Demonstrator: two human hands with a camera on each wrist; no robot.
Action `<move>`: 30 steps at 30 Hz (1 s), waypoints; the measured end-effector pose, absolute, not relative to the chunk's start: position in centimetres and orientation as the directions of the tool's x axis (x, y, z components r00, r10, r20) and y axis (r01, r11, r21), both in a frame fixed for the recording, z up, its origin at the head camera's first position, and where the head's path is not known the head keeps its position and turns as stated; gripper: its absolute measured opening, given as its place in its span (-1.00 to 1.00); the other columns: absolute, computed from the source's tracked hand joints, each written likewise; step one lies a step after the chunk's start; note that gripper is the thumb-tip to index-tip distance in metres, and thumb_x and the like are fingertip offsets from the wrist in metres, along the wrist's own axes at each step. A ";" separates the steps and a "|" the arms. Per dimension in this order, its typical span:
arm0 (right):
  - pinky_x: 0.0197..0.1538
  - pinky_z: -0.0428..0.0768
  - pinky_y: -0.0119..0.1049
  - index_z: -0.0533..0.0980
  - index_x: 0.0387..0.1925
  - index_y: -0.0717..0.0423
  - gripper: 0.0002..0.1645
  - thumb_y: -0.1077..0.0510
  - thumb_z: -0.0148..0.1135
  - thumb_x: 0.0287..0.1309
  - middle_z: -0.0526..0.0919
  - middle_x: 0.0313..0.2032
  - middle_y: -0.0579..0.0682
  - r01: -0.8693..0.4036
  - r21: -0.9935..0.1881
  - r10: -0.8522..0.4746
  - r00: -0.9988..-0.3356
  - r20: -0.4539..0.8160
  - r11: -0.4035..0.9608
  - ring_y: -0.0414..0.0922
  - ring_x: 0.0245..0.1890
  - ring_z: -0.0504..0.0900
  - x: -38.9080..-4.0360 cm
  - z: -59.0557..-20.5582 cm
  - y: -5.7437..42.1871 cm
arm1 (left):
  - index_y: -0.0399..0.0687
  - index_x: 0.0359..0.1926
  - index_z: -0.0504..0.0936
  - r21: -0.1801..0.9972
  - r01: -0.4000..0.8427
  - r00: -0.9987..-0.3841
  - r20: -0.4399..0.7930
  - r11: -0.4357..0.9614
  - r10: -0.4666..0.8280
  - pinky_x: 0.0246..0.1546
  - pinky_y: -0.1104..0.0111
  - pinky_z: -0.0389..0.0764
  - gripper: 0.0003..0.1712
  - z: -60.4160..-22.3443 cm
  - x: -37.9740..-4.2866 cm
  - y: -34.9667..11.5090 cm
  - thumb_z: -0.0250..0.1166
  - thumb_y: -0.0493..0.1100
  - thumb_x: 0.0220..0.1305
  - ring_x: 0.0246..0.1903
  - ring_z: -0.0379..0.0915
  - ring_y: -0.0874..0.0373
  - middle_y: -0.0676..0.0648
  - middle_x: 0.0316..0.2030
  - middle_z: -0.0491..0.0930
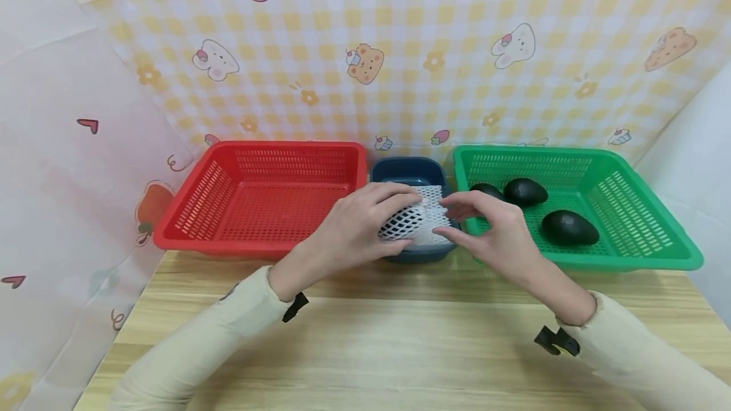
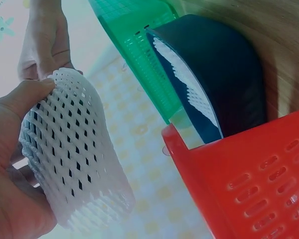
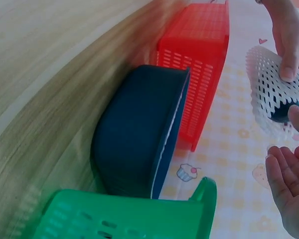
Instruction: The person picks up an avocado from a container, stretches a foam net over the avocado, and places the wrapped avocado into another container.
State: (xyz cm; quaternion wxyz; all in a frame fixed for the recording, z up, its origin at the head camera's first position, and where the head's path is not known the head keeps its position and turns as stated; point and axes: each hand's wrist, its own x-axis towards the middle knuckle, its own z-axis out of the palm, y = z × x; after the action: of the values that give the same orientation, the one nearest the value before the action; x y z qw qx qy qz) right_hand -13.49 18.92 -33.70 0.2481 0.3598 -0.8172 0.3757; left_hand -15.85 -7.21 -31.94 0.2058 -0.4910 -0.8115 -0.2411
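Note:
My left hand holds a white foam net sleeve, thumb on one side and fingers on the other. Dark skin of an avocado shows through the mesh and at the sleeve's opening in the right wrist view. At that end is my right hand, its thumb and fingers spread apart, the thumb tip overlapping the avocado in the right wrist view. Beneath both hands sits a dark blue bin, with more white foam netting inside it.
To the left stands a red basket with slotted walls. On the right, a green basket has several dark avocados in it. All stand on a wooden table against a checked cloth backdrop.

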 end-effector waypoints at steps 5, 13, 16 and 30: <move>-0.10 0.67 -0.26 0.52 0.20 0.16 -0.26 0.42 0.58 -0.07 0.65 0.05 0.05 -0.701 -0.604 -0.400 -0.712 0.577 0.379 -0.08 -0.11 0.69 -13.3 -33.5 18.9 | -0.11 0.18 0.64 0.170 0.903 -0.417 0.573 0.396 0.706 -0.02 0.35 0.58 -0.38 -32.0 -15.9 -7.0 0.57 -0.05 0.10 0.14 0.44 0.07 -0.07 0.16 0.57; 0.17 0.54 -0.23 0.23 0.43 0.08 -0.02 0.12 0.58 0.08 0.40 0.32 -0.02 -0.530 -0.743 -0.467 -0.821 0.329 0.408 -0.07 0.22 0.52 -13.4 -33.8 17.8 | -0.06 0.09 0.70 0.115 0.924 -0.357 0.605 0.365 0.712 -0.06 0.32 0.59 -0.52 -32.2 -15.8 -6.4 0.51 -0.09 0.13 0.12 0.45 0.08 -0.03 0.12 0.59; 0.14 0.57 -0.16 0.19 0.45 0.06 -0.01 0.13 0.56 0.10 0.40 0.31 0.00 -0.476 -0.809 -0.499 -0.823 0.272 0.344 -0.04 0.16 0.57 -13.7 -34.1 17.3 | -0.05 0.08 0.72 0.107 0.930 -0.339 0.617 0.351 0.710 -0.02 0.31 0.57 -0.53 -32.4 -15.7 -6.2 0.53 -0.06 0.14 0.13 0.45 0.08 -0.03 0.11 0.60; -0.23 0.72 -0.14 0.28 0.43 0.05 -0.19 0.31 0.42 0.23 0.48 0.18 0.05 -0.393 -0.911 -0.502 -0.817 0.284 0.124 0.03 -0.08 0.63 -13.6 -34.5 15.7 | -0.07 0.28 0.57 0.134 0.933 -0.343 0.615 0.333 0.711 0.28 0.21 0.32 -0.29 -32.6 -15.5 -6.4 0.55 0.02 0.15 0.27 0.36 0.05 -0.11 0.29 0.47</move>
State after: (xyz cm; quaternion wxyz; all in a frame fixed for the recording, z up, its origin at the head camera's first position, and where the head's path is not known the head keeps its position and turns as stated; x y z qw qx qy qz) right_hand -13.64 15.66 -34.50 -0.0463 0.2989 -0.7482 0.5905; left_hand -15.54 -6.40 -32.62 0.2311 -0.5247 -0.7832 -0.2407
